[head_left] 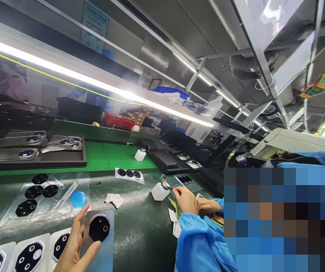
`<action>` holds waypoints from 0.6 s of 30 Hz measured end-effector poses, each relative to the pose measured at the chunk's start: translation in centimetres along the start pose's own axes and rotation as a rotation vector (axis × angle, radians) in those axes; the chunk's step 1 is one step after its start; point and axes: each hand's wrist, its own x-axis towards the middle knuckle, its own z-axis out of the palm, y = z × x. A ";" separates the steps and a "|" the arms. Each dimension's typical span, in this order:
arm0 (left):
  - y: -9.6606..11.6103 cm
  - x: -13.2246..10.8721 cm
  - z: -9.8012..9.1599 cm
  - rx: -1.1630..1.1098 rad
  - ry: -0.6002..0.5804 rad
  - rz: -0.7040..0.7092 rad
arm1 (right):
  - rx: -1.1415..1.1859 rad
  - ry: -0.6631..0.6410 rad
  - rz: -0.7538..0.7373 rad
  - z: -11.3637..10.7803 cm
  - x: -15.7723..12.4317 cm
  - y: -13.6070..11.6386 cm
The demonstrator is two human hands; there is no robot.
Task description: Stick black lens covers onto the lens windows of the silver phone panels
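My left hand (76, 245) is at the bottom left, closed on a grey phone back cover (106, 249) with a black octagonal camera plate (99, 228). The thumb lies on the cover's front and the fingers reach behind its left edge. Just above the fingertips a round blue film disc (78, 199) lies on clear plastic. My right hand is out of view.
Black octagonal plates (34, 190) lie on clear film at the left, with more camera plates (29, 257) at the bottom left. A dark tray (66, 161) holds several back covers. A co-worker's hands (189, 200) in blue sleeves work beside a white dispenser bottle (159, 192). A white wipe (114, 199) lies on the green mat.
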 end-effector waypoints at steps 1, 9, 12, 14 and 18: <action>0.0 0.0 -0.1 -0.019 -0.016 -0.004 | 0.005 0.002 0.005 0.0 0.0 0.0; 0.5 0.2 -1.2 -0.126 -0.139 -0.093 | 0.045 0.074 0.021 0.1 -0.5 -0.1; 1.0 0.2 -1.1 -0.144 -0.125 -0.093 | 0.063 0.089 0.001 -0.5 -0.5 -0.2; 1.2 0.2 -1.0 -0.165 -0.110 -0.109 | 0.078 0.097 -0.022 -1.3 -0.6 -0.5; 0.8 0.2 -1.0 -0.236 -0.073 -0.178 | 0.142 0.139 -0.139 -3.9 -2.4 -2.4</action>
